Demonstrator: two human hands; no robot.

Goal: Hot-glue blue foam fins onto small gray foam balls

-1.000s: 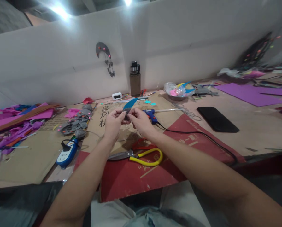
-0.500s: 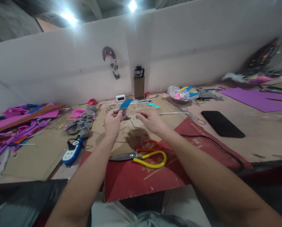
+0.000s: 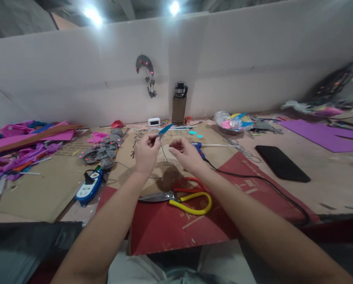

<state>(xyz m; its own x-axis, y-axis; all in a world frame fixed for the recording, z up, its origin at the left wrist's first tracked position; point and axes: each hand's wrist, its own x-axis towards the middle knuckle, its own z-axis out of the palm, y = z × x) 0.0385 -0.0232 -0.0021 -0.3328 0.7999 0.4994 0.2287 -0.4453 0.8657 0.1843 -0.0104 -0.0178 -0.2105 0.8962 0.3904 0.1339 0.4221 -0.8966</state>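
Observation:
My left hand [image 3: 147, 153] is closed in a pinch on a narrow, curved blue felt piece [image 3: 165, 129], which points up and to the right. A thin grey cord [image 3: 164, 153] hangs beside these fingers. Just to the right, my right hand [image 3: 188, 154] has its thumb and forefinger drawn together; whatever may be between them is too small to make out. Behind that hand lies a blue glue gun [image 3: 198, 147], partly hidden, with a white glue stick [image 3: 214, 145]. Scissors [image 3: 191, 203] with red and yellow handles rest below both hands on red cardboard [image 3: 176, 232].
Left are a blue-and-white power strip [image 3: 89, 187], grey felt pieces [image 3: 102, 150] and coloured felt strips [image 3: 43, 152]. A bottle [image 3: 179, 106] stands by the wall. To the right lie a bowl [image 3: 234, 130] of scraps, a black phone [image 3: 281, 163], purple sheets [image 3: 321, 132] and a black cable [image 3: 265, 179].
The blue felt piece has turned and now shows a narrower side. My right hand has moved slightly down, and the glue gun behind it has come into view. The camera view has shifted a little.

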